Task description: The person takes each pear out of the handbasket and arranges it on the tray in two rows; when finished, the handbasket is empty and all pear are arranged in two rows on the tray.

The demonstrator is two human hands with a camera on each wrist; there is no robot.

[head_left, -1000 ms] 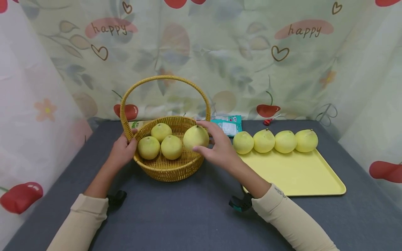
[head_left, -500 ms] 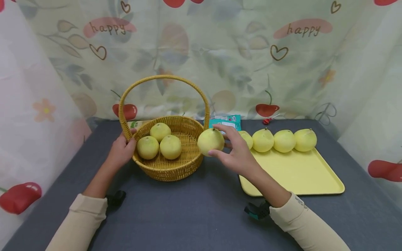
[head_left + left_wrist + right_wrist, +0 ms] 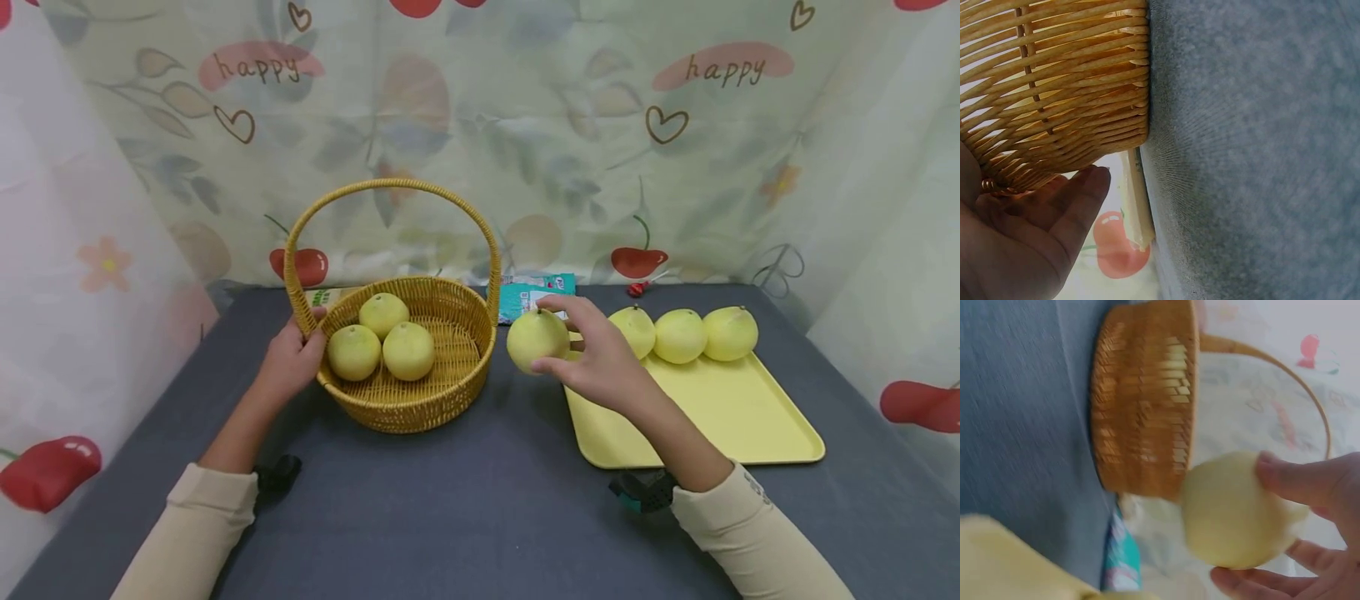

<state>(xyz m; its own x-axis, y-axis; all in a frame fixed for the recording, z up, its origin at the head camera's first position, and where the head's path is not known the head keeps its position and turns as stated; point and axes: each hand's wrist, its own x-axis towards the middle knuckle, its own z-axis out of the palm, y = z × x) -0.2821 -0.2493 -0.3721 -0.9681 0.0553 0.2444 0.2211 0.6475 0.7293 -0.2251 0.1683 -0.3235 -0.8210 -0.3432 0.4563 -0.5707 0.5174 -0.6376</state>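
Note:
My right hand [image 3: 603, 358] holds a pale yellow-green pomelo [image 3: 537, 342] between thumb and fingers, raised between the basket and the tray in the head view. In the right wrist view this pomelo [image 3: 1232, 509] overlaps the basket's rim. My left hand [image 3: 291, 357] grips the left rim of the woven basket [image 3: 405, 415] at the foot of its tall handle. Three pomelos [image 3: 408, 352] lie in the basket's left part. On the yellow tray [image 3: 712, 421], a row of pomelos [image 3: 680, 337] stands along the back edge; my right hand hides its left end.
Behind the basket's right side lies a teal packet [image 3: 516, 302]. A green and tan package [image 3: 322, 297] shows partly behind its left side. A small red lollipop [image 3: 639, 289] lies at the back of the dark tablecloth [image 3: 420, 517]. A patterned curtain [image 3: 480, 150] closes off the back.
My right hand has lifted the pomelo out of the basket's right part and carried it right, past the rim towards the tray. My left hand keeps its hold on the basket.

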